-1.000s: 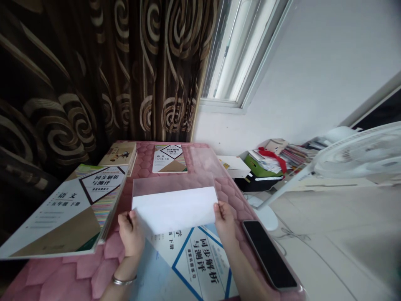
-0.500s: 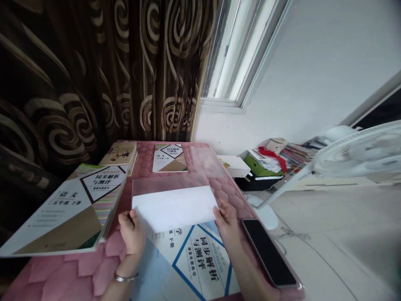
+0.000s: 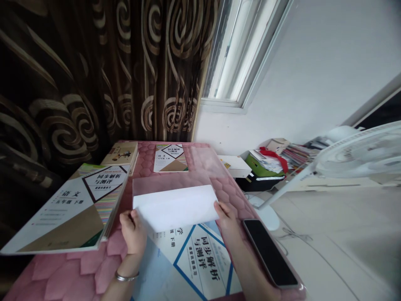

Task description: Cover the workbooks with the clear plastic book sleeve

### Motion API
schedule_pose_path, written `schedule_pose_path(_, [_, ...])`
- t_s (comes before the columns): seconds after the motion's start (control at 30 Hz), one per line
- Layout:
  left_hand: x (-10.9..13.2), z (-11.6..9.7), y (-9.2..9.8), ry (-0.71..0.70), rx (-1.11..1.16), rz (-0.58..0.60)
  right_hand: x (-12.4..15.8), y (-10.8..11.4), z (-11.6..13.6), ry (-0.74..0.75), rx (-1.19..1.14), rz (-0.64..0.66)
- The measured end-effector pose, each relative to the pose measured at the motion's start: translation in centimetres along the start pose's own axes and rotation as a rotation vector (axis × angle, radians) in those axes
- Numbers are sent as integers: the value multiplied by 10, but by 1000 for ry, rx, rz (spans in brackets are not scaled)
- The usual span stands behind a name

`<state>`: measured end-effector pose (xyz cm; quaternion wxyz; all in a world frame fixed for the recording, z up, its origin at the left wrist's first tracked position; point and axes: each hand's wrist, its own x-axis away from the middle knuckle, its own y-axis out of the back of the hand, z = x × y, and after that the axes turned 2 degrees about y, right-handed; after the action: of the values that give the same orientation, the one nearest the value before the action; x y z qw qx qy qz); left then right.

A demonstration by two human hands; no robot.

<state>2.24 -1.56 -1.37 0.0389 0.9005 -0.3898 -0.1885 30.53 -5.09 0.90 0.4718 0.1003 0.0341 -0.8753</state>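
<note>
A white sheet of paper [image 3: 175, 209] is held up by both hands at its two ends. My left hand [image 3: 133, 230] pinches its left edge between thumb and curled fingers; a silver bangle is on that wrist. On the right edge, my right hand [image 3: 228, 219] grips with thumb and fingers. Behind the paper's top edge shows a clear plastic sheet [image 3: 169, 183]; whether the hands hold it too, I cannot tell. Below the paper lies a workbook [image 3: 202, 255] with a blue diamond frame on its cover, partly hidden by the paper and my right forearm.
A thick white and brown workbook [image 3: 67, 209] lies at the left, a tan book [image 3: 120, 154] beyond it. A small booklet [image 3: 171, 158] sits at the back of the pink quilted table [image 3: 78, 274]. A black phone [image 3: 269, 253] rests by the right edge; a white fan [image 3: 288, 184] stands beyond.
</note>
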Motion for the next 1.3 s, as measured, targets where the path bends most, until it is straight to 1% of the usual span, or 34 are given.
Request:
schedule_pose_path(0.1, [1,-2,1,10,-1,2,0,-1,-3,-16,64,58])
schedule_pose_path(0.37, [2,-3,2,38,0,-4,6,-14,-17,14,241,-90])
schedule_pose_path(0.43, [2,-3,4,63,32,19,8,-17,-17,28,242,-105])
schedule_pose_path(0.6, [1,-5,8,120,190,134,9,-18,-18,27,224,-132])
schedule_pose_path(0.67, [1,-5,8,130,218,134,9,-17,-21,15,237,-150])
schedule_pose_path(0.77, [2,-6,6,121,194,111,10,-15,-27,2,262,-171])
schedule_pose_path(0.9, [3,-5,4,105,177,98,11,-14,-32,24,315,-197])
schedule_pose_path(1.03, [5,-3,6,125,238,124,10,-13,-35,11,352,-191])
schedule_pose_path(1.17, [5,0,6,130,299,152,11,-14,-34,1,308,-194])
schedule_pose_path(1.3, [4,-1,3,140,299,124,13,-16,-26,6,280,-197])
